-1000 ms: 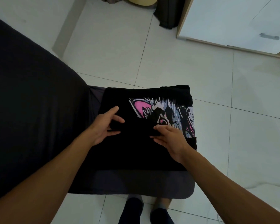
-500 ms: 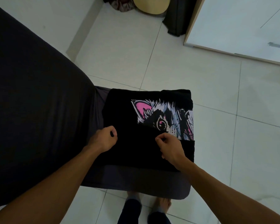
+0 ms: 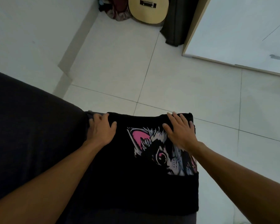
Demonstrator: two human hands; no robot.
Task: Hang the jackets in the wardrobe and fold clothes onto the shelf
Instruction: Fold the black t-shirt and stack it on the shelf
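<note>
Black folded shirt point(image 3: 141, 183): print partly hidden under right hand point(image 3: 179, 131).

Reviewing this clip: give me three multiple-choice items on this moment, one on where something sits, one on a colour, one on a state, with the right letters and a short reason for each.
1. Where is the guitar?
A. On the black T-shirt
B. On the floor at the far wall, beside the wardrobe
C. In the left hand

2. What colour is the inside of the printed animal's ear?
A. Pink
B. Green
C. Yellow

3. What are the hands doing?
A. Both lie on the far end of the black T-shirt
B. Both hang clear of it
C. One lifts it into the air

Answers:
1 B: the guitar shows at the top of the view, on the tiled floor left of the wardrobe.
2 A: the ear is pink on the black T-shirt.
3 A: the left hand and the right hand both rest near its far edge.
</note>
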